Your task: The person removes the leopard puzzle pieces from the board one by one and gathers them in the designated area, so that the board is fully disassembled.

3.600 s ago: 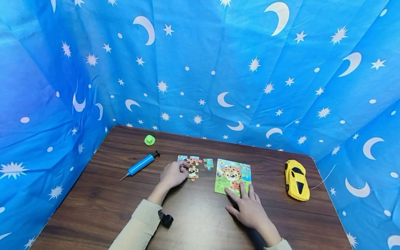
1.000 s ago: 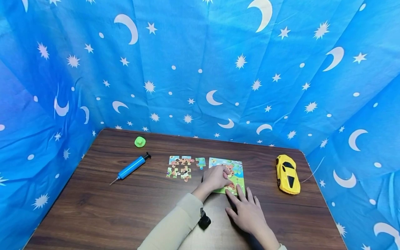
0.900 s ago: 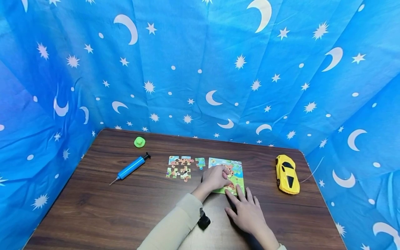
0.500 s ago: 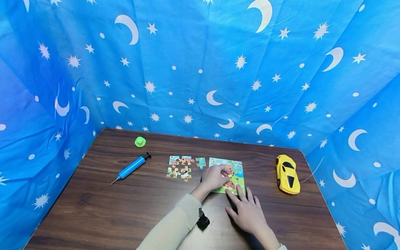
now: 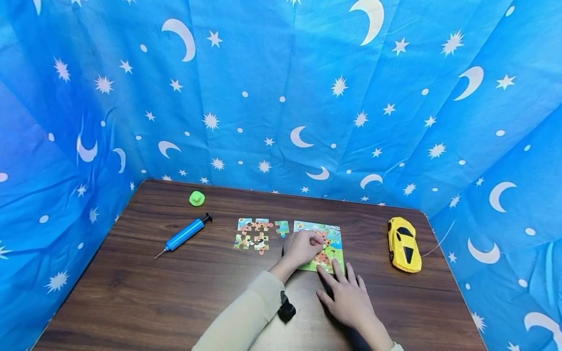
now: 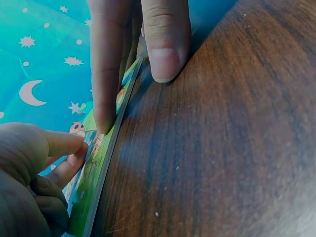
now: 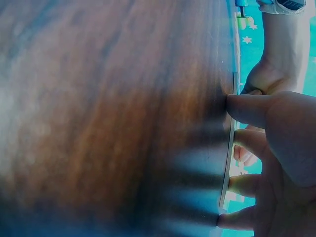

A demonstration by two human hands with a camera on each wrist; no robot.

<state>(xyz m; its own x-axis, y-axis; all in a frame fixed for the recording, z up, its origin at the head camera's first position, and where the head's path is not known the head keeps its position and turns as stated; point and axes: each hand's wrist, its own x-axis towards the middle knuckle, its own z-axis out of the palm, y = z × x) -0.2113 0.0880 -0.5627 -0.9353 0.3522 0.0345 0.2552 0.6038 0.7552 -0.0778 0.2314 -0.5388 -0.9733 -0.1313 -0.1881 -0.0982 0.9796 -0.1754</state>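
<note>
A green puzzle board [image 5: 334, 235] with a leopard picture lies mid-table. My left hand [image 5: 313, 241] rests on it with fingers curled. In the left wrist view its finger and thumb [image 6: 69, 153] pinch together against the board's face [image 6: 94, 182], apparently on a puzzle piece that is mostly hidden. My right hand [image 5: 340, 273] lies flat, its straight fingers [image 6: 106, 74] pressing the board's near edge [image 7: 229, 148]. Several loose puzzle pieces [image 5: 256, 234] sit just left of the board.
A blue hand pump [image 5: 184, 234] and a small green duck [image 5: 197, 198] lie at the left rear of the wooden table [image 5: 131, 292]. A yellow toy car [image 5: 404, 243] stands at the right. Blue star-and-moon cloth [image 5: 281, 97] walls the table on three sides.
My left hand left the loose pieces and moved right onto the board. In the last second its fingers shift only slightly there. My right hand stays on the board's edge.
</note>
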